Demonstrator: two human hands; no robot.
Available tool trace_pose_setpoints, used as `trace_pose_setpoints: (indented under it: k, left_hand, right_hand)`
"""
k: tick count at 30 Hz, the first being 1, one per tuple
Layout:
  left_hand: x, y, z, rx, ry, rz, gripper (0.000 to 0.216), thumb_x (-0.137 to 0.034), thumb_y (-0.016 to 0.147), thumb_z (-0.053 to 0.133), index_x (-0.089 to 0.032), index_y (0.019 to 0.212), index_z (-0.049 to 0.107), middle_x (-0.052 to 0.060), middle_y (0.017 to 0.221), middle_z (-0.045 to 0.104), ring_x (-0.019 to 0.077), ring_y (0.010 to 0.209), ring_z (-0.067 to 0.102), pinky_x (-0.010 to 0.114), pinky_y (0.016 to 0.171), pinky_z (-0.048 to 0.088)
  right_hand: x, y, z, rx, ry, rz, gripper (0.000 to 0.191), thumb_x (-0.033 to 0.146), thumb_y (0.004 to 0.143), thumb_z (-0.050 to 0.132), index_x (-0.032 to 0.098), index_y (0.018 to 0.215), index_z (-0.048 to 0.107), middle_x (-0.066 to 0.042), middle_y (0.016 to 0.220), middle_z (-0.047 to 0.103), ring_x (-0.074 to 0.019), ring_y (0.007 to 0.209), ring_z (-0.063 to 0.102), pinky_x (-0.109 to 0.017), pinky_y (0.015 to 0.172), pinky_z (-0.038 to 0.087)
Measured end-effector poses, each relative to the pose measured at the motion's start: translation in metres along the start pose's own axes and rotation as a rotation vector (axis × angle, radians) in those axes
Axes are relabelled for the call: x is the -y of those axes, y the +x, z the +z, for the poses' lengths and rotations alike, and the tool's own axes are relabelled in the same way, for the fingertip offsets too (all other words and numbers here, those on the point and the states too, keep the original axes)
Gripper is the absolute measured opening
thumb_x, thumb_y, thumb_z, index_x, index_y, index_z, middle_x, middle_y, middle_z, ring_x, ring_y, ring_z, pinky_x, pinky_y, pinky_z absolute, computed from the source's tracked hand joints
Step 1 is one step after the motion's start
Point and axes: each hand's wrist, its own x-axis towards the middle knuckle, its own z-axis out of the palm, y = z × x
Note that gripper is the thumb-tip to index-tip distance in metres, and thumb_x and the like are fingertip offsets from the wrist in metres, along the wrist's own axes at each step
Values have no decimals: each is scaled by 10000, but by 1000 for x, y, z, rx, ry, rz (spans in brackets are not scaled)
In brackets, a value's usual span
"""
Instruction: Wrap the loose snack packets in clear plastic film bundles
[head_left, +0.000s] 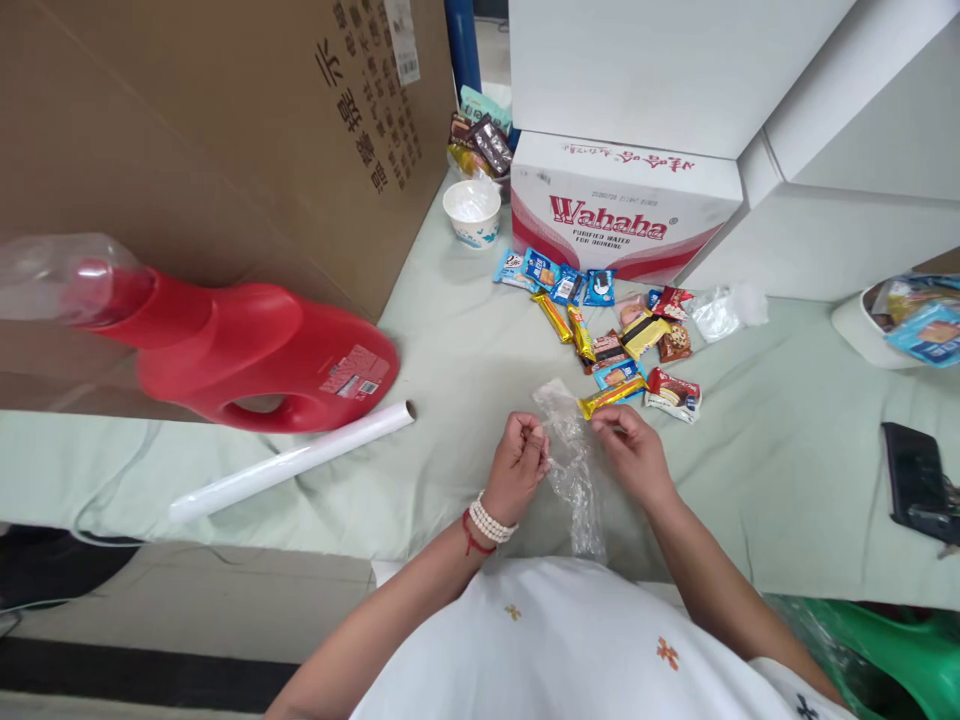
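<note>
My left hand (521, 458), with a beaded bracelet at the wrist, pinches the edge of a crumpled clear plastic bag (576, 475) that trails down toward my shirt. On the bag's other side, my right hand (631, 452) has its fingers curled in and closed; what is between the fingertips, if anything, is too small to make out. Just above those fingers lies a yellow snack bar (611, 398). Beyond it spread several wrapped snacks, among them a red and white packet (673, 394), a blue packet (541, 268) and a yellow and black packet (645, 334).
A Wahaha carton (626, 210) stands behind the snacks, beside a paper bowl (472, 213). At left are a red jug (262, 350), a white roll (292, 460) and a large cardboard box (225, 120). A white tub (870, 335) and a phone (915, 475) sit at right.
</note>
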Motion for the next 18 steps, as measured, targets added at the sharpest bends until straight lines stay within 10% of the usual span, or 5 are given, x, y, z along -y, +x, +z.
trace_pose_setpoints:
  k: [5,11,18]
  left_hand:
    - [1,-5,-19,-48,179,18,315,-502,879,651,-214,855,527,-6,782,619,118,668,528,229,594,427]
    - [-1,-2,-14,-251,293,-106,276,-464,828,663,-232,946,570,24,858,661,182,693,608,288,608,451]
    - [9,19,-5,-304,178,-38,182,-360,857,604,-237,765,506,-32,668,536,149,609,536,260,574,424]
  right_hand:
    - [2,9,2,-143,-109,25,289,514,920,625,227,913,660,-28,819,657,-177,682,545,-314,670,464]
    - [7,-10,33,148,-593,-85,66,274,891,643,233,856,681,-70,891,659,-215,800,590,-308,711,424]
    - [-1,-18,36,49,8,157,212,438,871,630,229,834,625,-1,733,587,-164,635,501,-282,609,411]
